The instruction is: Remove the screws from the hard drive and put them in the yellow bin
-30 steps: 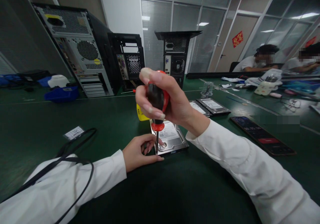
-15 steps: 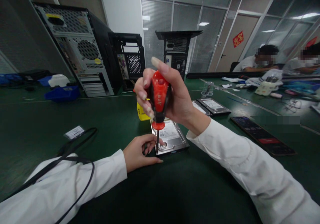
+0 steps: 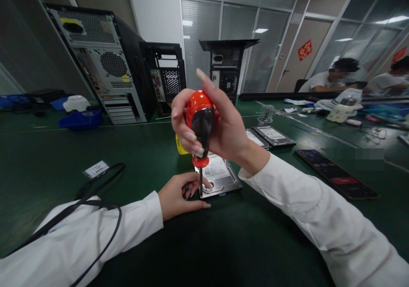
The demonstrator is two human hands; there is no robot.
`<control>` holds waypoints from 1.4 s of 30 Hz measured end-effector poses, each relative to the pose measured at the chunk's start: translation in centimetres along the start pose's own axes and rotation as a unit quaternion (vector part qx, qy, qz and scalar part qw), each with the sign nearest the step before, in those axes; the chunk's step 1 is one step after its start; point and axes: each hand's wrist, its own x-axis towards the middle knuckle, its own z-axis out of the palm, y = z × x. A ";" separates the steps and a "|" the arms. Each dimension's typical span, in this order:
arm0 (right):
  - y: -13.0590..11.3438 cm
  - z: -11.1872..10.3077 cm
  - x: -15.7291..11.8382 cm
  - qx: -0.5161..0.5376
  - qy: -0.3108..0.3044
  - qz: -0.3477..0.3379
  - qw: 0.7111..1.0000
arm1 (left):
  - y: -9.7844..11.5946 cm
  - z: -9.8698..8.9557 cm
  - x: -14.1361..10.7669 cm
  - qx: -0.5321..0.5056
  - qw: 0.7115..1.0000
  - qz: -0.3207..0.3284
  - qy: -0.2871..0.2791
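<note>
My right hand [image 3: 223, 129] grips a red and black screwdriver [image 3: 200, 120] held upright, its tip down on the near left corner of a silver hard drive [image 3: 220, 176] lying flat on the green table [image 3: 128, 150]. My index finger is stretched up past the handle top. My left hand [image 3: 179, 195] rests on the table against the drive's left edge, fingers curled by the screwdriver shaft and touching the drive.
Two more hard drives [image 3: 271, 135] lie behind, and a dark phone [image 3: 335, 176] to the right. A yellow object [image 3: 180, 146] sits behind the drive. Open computer cases [image 3: 105, 61] stand at the back left. A black cable [image 3: 96, 193] crosses my left sleeve. Two people sit far right.
My right hand has turned the screwdriver handle in place; the fingers have regripped and the index finger lifted. The left hand and drive stay put.
</note>
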 end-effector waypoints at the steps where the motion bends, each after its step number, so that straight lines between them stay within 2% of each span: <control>1: -0.1 0.0 -0.1 -0.004 0.000 -0.007 1.000 | 0.1 0.0 0.0 -0.005 1.000 -0.001 -0.001; 11: -1.2 -0.4 -0.2 0.011 -0.015 -0.004 1.000 | 0.6 0.0 -0.1 -0.003 1.000 -0.011 -0.001; 15: -1.1 -0.4 -0.1 0.043 -0.002 -0.013 0.999 | 0.2 0.0 0.0 -0.002 1.000 -0.025 -0.002; 23: -0.9 -0.8 0.2 0.021 -0.033 -0.034 0.999 | -0.7 0.1 0.0 0.005 1.000 -0.004 0.008; 29: -1.5 -0.7 0.1 -0.007 -0.012 0.012 1.000 | -0.8 0.2 0.1 0.018 1.000 0.001 0.009; 36: -1.2 -1.0 -0.2 0.001 -0.056 -0.008 0.998 | -0.4 0.3 0.0 -0.011 1.000 -0.004 0.018; 42: -0.9 -0.5 -0.2 -0.008 -0.005 -0.019 1.000 | -0.3 0.2 -0.1 -0.001 1.000 -0.006 0.009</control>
